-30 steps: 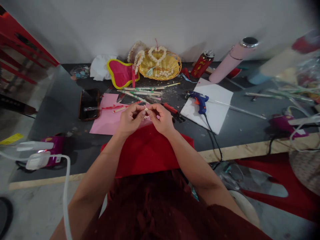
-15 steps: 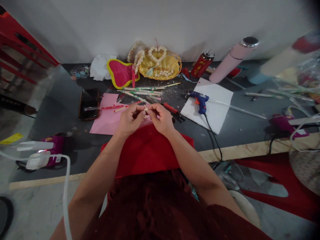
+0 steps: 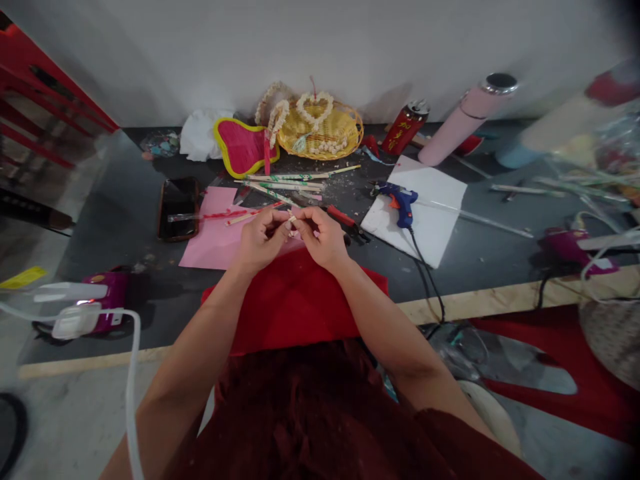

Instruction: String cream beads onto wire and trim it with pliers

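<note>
My left hand (image 3: 263, 238) and my right hand (image 3: 323, 237) meet over the pink paper (image 3: 210, 243). Both pinch a small cream-coloured piece (image 3: 293, 219) between thumbs and fingertips; its exact kind is too small to make out. Under my wrists lies a red cloth (image 3: 300, 307). Just beyond my fingers are several green-and-white printed paper-wrapped sticks (image 3: 285, 179). Red-handled pliers (image 3: 345, 217) rest close to my right hand. Left of my left hand, a thin red-and-clear strip (image 3: 220, 215) reaches across the paper to a phone (image 3: 179, 209).
A blue glue gun (image 3: 400, 199) lies on a white board (image 3: 435, 233), its cord hanging over the table edge. Behind stand a wicker basket (image 3: 320, 143) with cream heart-shaped pieces, a red can (image 3: 406, 128) and a pink thermos (image 3: 465, 123). A purple power socket (image 3: 113, 290) sits at left.
</note>
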`<state>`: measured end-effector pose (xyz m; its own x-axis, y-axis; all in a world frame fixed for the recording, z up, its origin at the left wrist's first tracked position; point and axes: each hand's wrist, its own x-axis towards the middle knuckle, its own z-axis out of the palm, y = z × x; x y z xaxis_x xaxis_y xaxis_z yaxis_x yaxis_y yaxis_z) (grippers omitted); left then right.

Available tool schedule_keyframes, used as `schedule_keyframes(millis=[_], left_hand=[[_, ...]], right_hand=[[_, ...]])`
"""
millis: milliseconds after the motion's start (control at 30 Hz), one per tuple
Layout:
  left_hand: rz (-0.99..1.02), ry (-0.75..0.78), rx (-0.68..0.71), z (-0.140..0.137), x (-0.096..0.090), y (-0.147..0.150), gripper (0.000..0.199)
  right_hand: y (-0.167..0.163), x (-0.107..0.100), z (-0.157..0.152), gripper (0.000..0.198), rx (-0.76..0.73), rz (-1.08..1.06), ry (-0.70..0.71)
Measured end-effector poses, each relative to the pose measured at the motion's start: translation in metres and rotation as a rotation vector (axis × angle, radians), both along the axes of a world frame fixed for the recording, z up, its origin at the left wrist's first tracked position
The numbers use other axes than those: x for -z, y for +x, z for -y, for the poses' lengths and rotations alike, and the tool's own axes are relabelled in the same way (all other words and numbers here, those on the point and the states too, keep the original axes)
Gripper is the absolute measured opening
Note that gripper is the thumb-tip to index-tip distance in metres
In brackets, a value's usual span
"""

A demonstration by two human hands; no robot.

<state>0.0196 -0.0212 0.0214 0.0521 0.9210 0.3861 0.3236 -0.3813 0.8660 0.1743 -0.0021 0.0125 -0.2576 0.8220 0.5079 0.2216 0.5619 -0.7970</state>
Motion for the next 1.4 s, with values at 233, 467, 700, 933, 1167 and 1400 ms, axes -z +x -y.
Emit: schedule_keyframes(millis=[233,467,700,933,1167,1400], left_hand=[[-0.011,-0.009,0.007,0.000,-0.002,0.001,0.013],[-0.006,-0.007,0.012,-0.001,0.001,0.000,0.014],[-0.001,-0.024,0.023,-0.001,0.002,-0.001,0.015],[-0.072,-0.026,-0.094,-0.005,0.003,-0.005,0.015],[-0.104,-0.062,-0.123,-0.006,0.007,-0.005,0.015],[-0.153,-0.059,-0.123,-0.005,0.008,-0.003,0.014]], right_hand=[[0.000,0.000,0.000,0.013,-0.003,0.016,-0.023],[0.000,0.001,0.000,0.013,-0.006,0.028,-0.039],[0.000,0.001,0.000,0.013,-0.004,0.022,-0.031],[0.005,0.004,-0.003,0.012,0.055,0.183,0.015],[0.007,0.011,-0.007,0.013,0.154,0.653,-0.020],[0.009,0.004,-0.007,0.018,0.200,0.695,-0.036]])
